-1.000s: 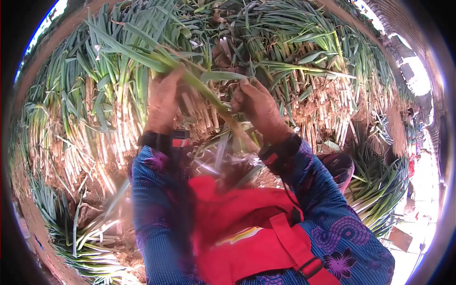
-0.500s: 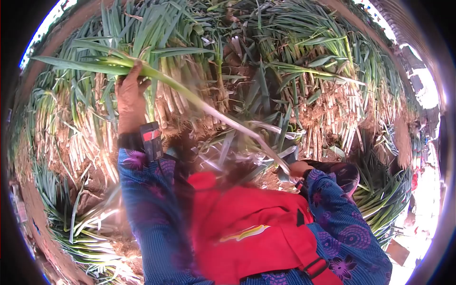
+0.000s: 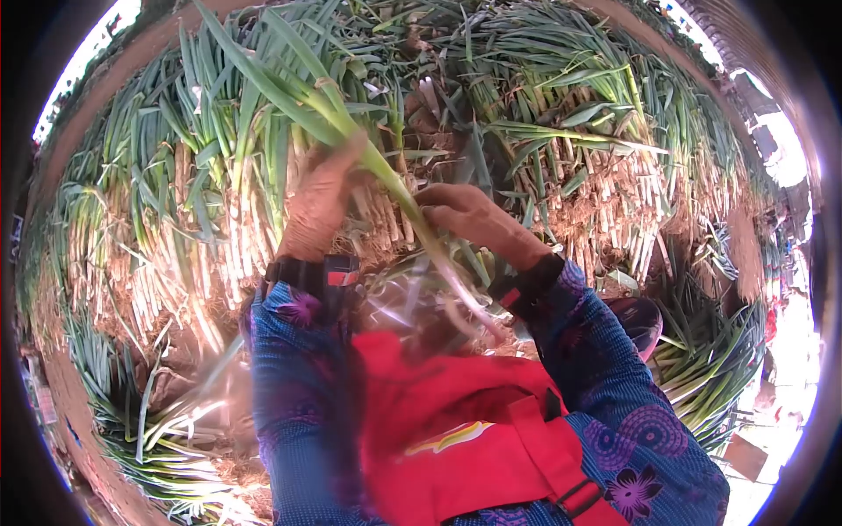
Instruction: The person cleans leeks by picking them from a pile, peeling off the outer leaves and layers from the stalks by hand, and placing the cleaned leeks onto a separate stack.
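One long green onion (image 3: 405,200) slants across the middle, its green leaves at the upper left and its pale root end at the lower right, blurred. My left hand (image 3: 323,197) is closed round its upper stalk, just below where the leaves spread. My right hand (image 3: 469,219) is beside the middle of the stalk, with its fingers bent and closed at the stalk's right side. Whether these fingertips pinch the stalk or a leaf is hidden.
Rows of green onions (image 3: 237,184) lie behind my hands on the left, with another bundle (image 3: 596,175) on the right. More onions lie at the lower left (image 3: 167,438) and lower right (image 3: 710,368). A red apron (image 3: 456,394) covers my front.
My right hand went down to the root end, then came back up to the middle of the stalk. My left hand swung out left and returned, and the onion now stands steeper.
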The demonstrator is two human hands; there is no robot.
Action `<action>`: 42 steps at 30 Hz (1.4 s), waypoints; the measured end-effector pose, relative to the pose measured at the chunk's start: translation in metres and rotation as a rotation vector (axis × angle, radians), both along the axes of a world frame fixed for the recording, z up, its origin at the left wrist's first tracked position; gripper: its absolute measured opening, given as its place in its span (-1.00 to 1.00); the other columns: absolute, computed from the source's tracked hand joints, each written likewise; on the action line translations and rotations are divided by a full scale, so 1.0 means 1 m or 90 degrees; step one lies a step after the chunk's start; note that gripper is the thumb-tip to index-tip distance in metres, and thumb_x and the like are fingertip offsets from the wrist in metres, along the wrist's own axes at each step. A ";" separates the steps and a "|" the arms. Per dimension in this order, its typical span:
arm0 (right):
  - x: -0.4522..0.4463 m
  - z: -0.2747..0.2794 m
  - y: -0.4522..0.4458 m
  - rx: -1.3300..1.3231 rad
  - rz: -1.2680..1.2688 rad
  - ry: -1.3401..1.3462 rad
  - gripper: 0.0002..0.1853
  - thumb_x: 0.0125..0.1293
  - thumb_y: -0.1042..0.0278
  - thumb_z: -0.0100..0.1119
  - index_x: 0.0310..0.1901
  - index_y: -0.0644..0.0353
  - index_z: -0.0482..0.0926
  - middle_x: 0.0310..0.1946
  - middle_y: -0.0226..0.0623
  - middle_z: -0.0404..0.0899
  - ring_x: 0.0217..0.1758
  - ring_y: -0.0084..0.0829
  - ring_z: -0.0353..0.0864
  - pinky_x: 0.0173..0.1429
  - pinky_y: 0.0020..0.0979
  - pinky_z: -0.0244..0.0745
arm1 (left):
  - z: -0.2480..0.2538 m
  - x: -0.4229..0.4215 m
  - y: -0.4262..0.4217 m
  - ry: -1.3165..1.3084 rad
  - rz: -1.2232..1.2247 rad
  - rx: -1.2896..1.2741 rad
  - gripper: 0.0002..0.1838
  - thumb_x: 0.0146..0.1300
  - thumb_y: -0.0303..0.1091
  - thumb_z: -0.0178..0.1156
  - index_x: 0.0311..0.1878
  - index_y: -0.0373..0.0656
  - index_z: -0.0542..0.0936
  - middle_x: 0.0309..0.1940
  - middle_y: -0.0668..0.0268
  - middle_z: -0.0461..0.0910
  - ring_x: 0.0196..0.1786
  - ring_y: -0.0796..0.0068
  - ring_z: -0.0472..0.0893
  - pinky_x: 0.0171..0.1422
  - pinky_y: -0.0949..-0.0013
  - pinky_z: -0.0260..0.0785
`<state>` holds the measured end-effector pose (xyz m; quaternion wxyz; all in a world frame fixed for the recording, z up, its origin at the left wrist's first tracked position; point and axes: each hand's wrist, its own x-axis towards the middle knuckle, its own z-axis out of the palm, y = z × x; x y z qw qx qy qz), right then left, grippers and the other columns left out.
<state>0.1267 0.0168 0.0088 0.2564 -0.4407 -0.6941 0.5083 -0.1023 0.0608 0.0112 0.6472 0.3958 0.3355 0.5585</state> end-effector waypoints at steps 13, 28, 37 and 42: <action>0.005 0.012 -0.016 -0.093 0.061 0.070 -0.69 0.23 0.40 0.06 -0.05 0.39 0.57 -0.29 -0.33 0.59 -0.22 -0.61 0.50 -0.13 -0.51 0.44 | 0.012 0.013 -0.015 0.035 -0.043 -0.023 -0.42 0.16 -0.10 0.36 0.14 -0.24 0.45 -0.14 0.26 0.51 -0.10 0.33 0.54 -0.03 0.22 0.46; 0.004 -0.014 -0.041 -0.372 0.001 0.254 -0.76 0.27 0.40 0.03 -0.11 0.36 0.56 -0.21 -0.38 0.54 -0.19 -0.60 0.51 -0.11 -0.53 0.44 | 0.010 0.024 -0.019 -0.100 -0.177 0.005 -0.56 0.31 -0.18 0.24 0.12 -0.27 0.48 -0.12 0.25 0.58 -0.11 0.33 0.58 0.02 0.26 0.42; -0.017 -0.056 -0.041 -0.555 0.156 0.520 -0.69 0.44 0.20 -0.03 0.01 0.27 0.50 -0.16 -0.35 0.54 -0.14 -0.50 0.56 -0.05 -0.49 0.50 | 0.016 0.036 -0.018 -0.197 -0.268 0.033 -0.61 0.33 -0.16 0.21 0.04 -0.26 0.48 -0.21 0.24 0.60 -0.13 0.34 0.59 0.01 0.28 0.45; -0.024 -0.035 -0.010 -1.900 -0.293 0.672 -0.72 0.42 0.25 0.03 -0.01 0.27 0.51 -0.19 -0.36 0.55 -0.17 -0.52 0.58 -0.07 -0.48 0.53 | 0.019 0.040 -0.018 -0.199 -0.295 0.027 -0.61 0.35 -0.10 0.17 0.01 -0.25 0.45 -0.26 0.31 0.45 -0.18 0.37 0.50 -0.10 0.31 0.40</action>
